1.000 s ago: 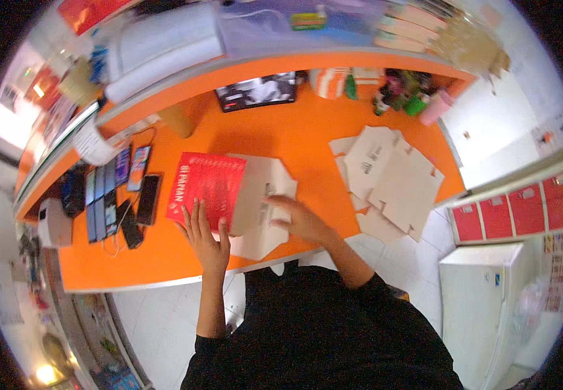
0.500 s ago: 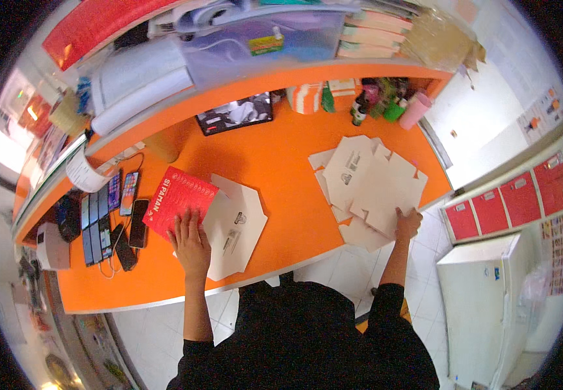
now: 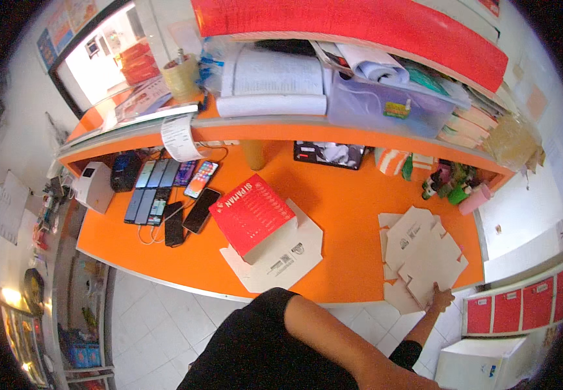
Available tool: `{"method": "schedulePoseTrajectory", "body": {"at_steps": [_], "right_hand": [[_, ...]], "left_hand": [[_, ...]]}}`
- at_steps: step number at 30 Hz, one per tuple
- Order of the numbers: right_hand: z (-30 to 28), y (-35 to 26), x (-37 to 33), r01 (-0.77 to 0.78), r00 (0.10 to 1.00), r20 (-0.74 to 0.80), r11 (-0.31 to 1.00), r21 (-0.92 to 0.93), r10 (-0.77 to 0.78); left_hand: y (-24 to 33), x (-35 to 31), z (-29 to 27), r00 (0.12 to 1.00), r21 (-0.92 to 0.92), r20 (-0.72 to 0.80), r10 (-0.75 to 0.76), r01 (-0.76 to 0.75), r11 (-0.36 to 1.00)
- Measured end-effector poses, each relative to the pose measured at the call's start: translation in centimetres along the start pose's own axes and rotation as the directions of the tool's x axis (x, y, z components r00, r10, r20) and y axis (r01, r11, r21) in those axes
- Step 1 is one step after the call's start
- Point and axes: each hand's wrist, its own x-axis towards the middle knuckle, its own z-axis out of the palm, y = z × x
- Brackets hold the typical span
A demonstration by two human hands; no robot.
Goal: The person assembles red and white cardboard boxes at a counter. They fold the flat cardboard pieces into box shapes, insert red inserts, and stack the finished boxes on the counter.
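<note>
My right hand (image 3: 440, 299) is at the near right corner of a stack of flat white cardboard box blanks (image 3: 430, 260). One finger lies along the top sheet while the others curl at its edge. My left forearm (image 3: 343, 338) crosses my body toward the lower right and leaves the picture, so its hand is out of sight. A folded red box (image 3: 252, 214) stands toward the left middle of the orange desk. Under and beside it lies another flat box blank (image 3: 281, 260) with dark print.
Several phones (image 3: 158, 205) with cables and a small white printer (image 3: 93, 188) occupy the desk's left. A dark tablet-like device (image 3: 330, 155), bottles (image 3: 434, 182) and a pink cup (image 3: 475, 199) sit under the shelf (image 3: 281, 130). Red drawers (image 3: 509, 305) stand at right.
My left hand has left the red box, and that arm has swung across to the right, out of view. My right hand remains at the stack. The view has turned leftward.
</note>
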Motion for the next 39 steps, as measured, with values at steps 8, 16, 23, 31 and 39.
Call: {"method": "schedulePoseTrajectory", "body": {"at_steps": [8, 16, 23, 31, 39], "right_hand": [[-1.3, -0.2, -0.3, -0.032, 0.999, 0.014, 0.999, 0.022, 0.032], [-0.6, -0.2, 1.0, -0.004, 0.998, 0.055, 0.994, -0.108, 0.01], [-0.4, -0.2, 1.3, -0.01, 1.0, 0.022, 0.989, -0.145, 0.013], [-2.7, -1.9, -1.7, -0.012, 0.998, -0.065, 0.999, -0.03, 0.01], [-4.0, -3.1, -2.8, -0.015, 0.984, -0.176, 1.0, -0.008, 0.013]], "left_hand": [[-3.0, 1.0, 1.3, 1.0, -0.117, 0.005, 0.029, -0.028, 0.993], [-2.6, 1.3, 2.2, 0.999, -0.133, -0.027, 0.024, -0.028, 0.991], [1.7, -3.7, 1.6, 0.925, 0.002, -0.256, -0.281, 0.291, 0.957], [3.8, -19.6, -2.3, 0.122, -0.253, -0.851, -0.51, 0.756, 0.603], [3.3, -25.5, -2.6, -0.142, -0.377, -0.831, -0.538, 0.855, 0.357]]}}
